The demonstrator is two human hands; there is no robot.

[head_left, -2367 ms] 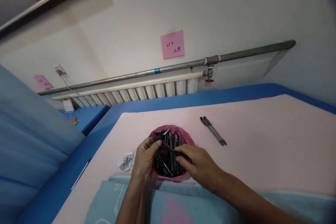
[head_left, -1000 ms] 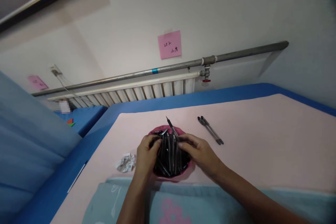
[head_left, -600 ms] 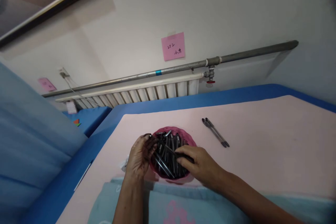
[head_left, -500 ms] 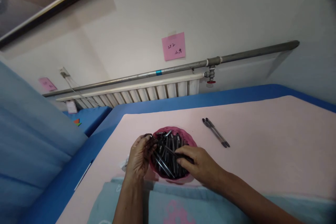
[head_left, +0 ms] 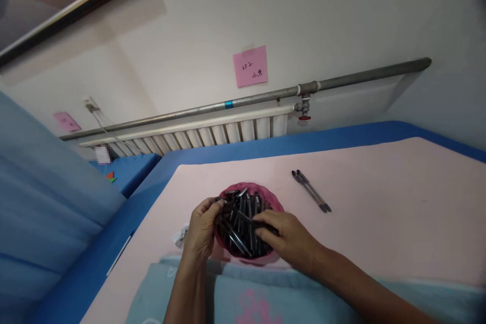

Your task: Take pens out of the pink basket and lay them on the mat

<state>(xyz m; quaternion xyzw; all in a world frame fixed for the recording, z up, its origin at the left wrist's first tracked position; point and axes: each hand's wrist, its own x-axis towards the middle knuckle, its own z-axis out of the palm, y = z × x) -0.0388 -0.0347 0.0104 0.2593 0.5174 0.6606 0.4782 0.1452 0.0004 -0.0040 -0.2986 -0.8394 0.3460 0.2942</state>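
Observation:
A pink basket (head_left: 269,193) holds a heap of black and clear pens and pen parts (head_left: 243,223). Above its left side, the thumb and fingertips of my left hand (head_left: 202,225) are pinched at the far end of a dark pen (head_left: 243,215); the exact part between them is too small to make out. From the right, my right hand (head_left: 290,237) grips the near end of that pen, which slants across the heap. Two capped pens (head_left: 311,191) lie side by side on the pink sheet, right of the basket.
The pink table cover (head_left: 379,212) lies over a blue surface (head_left: 341,134). Crumpled white tissue (head_left: 179,237) rests left of my left wrist. Light-blue cloth (head_left: 235,293) is at the near edge. A radiator (head_left: 212,134) and pipe (head_left: 266,97) run along the wall; a blue curtain (head_left: 45,202) hangs left.
My left hand has turned, and its fingers have closed inward over the pen's end, hiding the dark-stained fingers seen before. My right hand has barely moved and keeps its grip.

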